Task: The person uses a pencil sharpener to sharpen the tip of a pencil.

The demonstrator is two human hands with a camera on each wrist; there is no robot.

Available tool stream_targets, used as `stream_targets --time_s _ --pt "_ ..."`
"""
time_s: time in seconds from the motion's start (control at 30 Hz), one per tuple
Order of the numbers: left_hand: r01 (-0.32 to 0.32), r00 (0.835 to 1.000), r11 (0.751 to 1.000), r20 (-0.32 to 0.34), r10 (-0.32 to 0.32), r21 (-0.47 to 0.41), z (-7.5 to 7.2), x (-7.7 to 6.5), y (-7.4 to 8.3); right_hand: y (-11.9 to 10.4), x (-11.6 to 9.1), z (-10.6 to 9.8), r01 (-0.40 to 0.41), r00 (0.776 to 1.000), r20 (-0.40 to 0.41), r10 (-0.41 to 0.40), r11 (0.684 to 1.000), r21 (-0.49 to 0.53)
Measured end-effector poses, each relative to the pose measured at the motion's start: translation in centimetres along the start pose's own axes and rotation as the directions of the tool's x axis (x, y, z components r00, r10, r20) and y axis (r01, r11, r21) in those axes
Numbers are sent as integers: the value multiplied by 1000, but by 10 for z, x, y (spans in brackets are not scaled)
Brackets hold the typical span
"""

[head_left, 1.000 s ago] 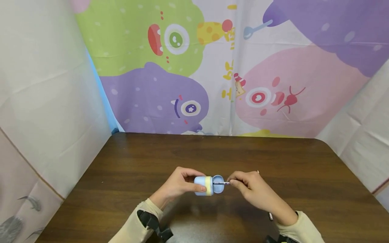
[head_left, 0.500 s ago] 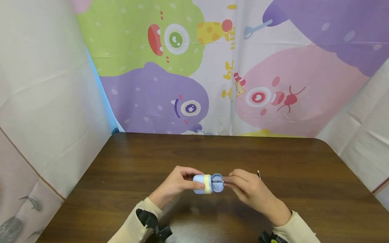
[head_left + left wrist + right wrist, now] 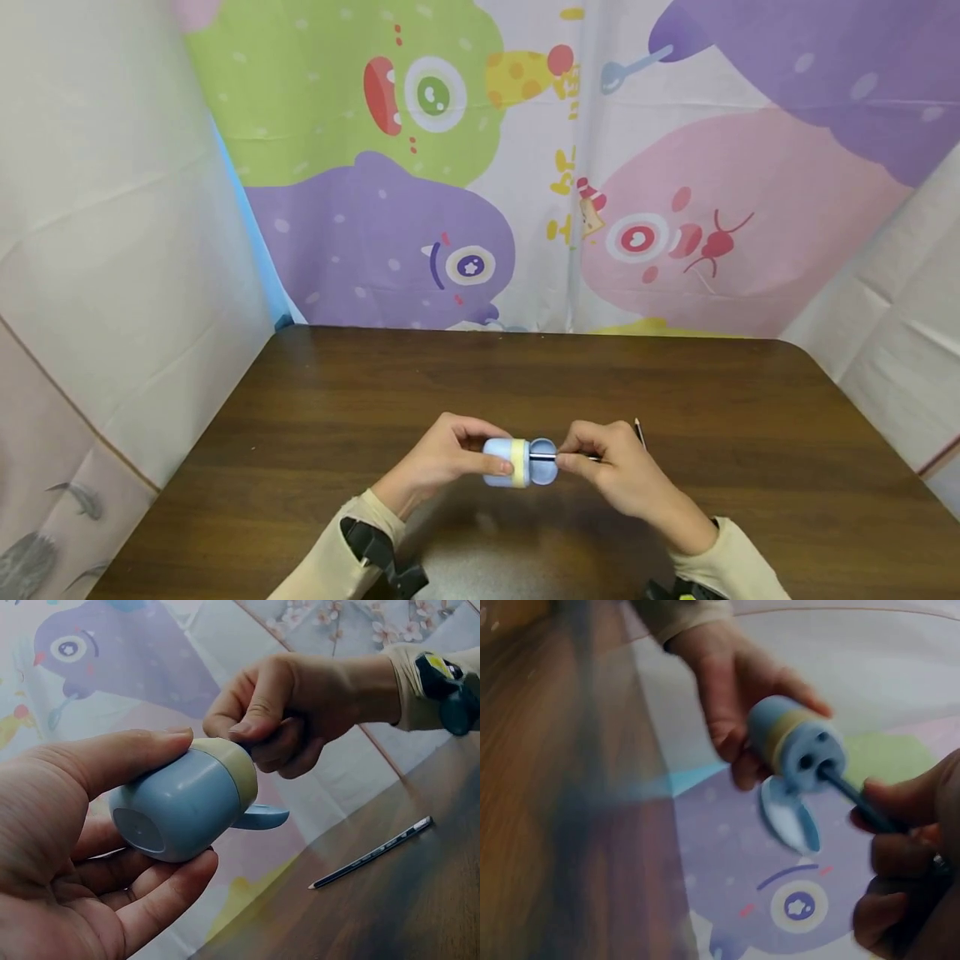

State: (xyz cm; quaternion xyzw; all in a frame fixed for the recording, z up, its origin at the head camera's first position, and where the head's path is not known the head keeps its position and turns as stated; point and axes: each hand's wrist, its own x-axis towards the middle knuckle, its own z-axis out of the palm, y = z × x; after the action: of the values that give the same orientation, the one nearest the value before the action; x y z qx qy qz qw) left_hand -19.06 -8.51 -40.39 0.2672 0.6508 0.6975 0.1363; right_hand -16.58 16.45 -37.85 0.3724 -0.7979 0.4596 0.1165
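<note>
My left hand (image 3: 431,458) holds a small blue pencil sharpener (image 3: 497,447) with a yellow band, thumb on its near side and fingers round the far side. Its round lid (image 3: 784,817) hangs swung back from the end that faces my right hand. Several holes show in that end in the right wrist view, and a dark pencil (image 3: 851,796) sits with its tip in one of them. My right hand (image 3: 626,471) pinches this pencil between thumb and forefinger, close by the lid. The pencil's other end sticks out behind the fingers.
A second dark pencil (image 3: 371,855) with a sharpened tip lies on the brown wooden table (image 3: 337,400), largely hidden behind my right hand in the head view. Behind the table hangs a cartoon-printed curtain (image 3: 540,275), with pale cloths at both sides.
My right hand moved left towards the sharpener, then turned and shifted slightly back, its fingers differently placed on the pencil. My left hand with the sharpener stays almost in place.
</note>
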Motion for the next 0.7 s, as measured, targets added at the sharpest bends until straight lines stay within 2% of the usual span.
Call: stream_targets --time_s 0.1,0.2,0.27,0.33,0.4,0.43,0.5,0.57,0.63,0.7 --pt "-3 1000 1000 -5 3 8 -2 0 1 -7 3 -3 -147 987 59 148 989 -17" --pt "-9 1000 1000 -8 9 18 -3 -1 3 -11 8 -7 -266 955 133 265 964 -5" --pt "-12 1000 1000 -5 12 22 -3 -1 5 -12 11 -8 -360 918 199 343 932 54" --pt "-10 1000 1000 3 10 25 -3 -1 6 -12 13 -10 -447 875 269 402 885 131" --pt "-7 1000 1000 1 7 28 -4 -1 7 -13 14 -10 -517 835 323 445 836 185" --pt "-4 1000 1000 -2 4 31 -5 -1 7 -12 15 -9 -535 823 341 455 821 197" --pt "5 1000 999 -10 -5 34 -6 -2 8 -12 15 -10 -525 829 340 445 829 195" --pt "11 1000 999 -20 -10 39 -7 -2 8 -12 15 -12 -477 858 308 412 862 174" --pt "20 999 999 -33 -18 38 -9 -2 8 -11 13 -15 -387 902 260 344 912 134" --pt "25 999 999 -48 -24 32 -11 -2 8 -9 11 -19 -242 955 193 227 969 57"
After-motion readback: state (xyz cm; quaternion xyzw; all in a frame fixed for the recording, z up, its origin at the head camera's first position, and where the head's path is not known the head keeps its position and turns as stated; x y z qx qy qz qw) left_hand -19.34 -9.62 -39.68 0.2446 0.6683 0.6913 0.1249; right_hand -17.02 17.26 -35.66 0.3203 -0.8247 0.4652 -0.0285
